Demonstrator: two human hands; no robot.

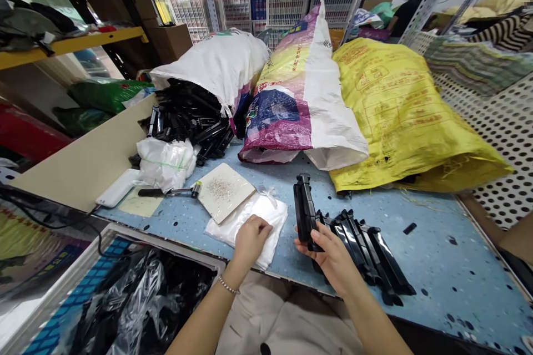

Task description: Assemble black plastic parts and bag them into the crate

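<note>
My left hand [252, 241] lies on a white plastic bag [260, 222], its fingers curled down into the bag. My right hand [328, 258] grips an upright black plastic part [305, 211]. Just to its right, similar black parts [370, 249] lie overlapping in a row on the blue speckled table [441, 266]. A larger heap of black parts [191, 119] spills from a white woven sack [212, 64]. Left of my hands, a beige tile [222, 191] carries a patch of tiny pale pieces, and a small yellow-headed hammer [166, 192] lies beside it.
A yellow woven sack [412, 122] and a pink-and-white sack [300, 100] lie across the table's back. A bin with black plastic [137, 299] stands below the near left edge. A perforated white panel [499, 138] rises at right, and stacked wire crates [266, 3] fill the back.
</note>
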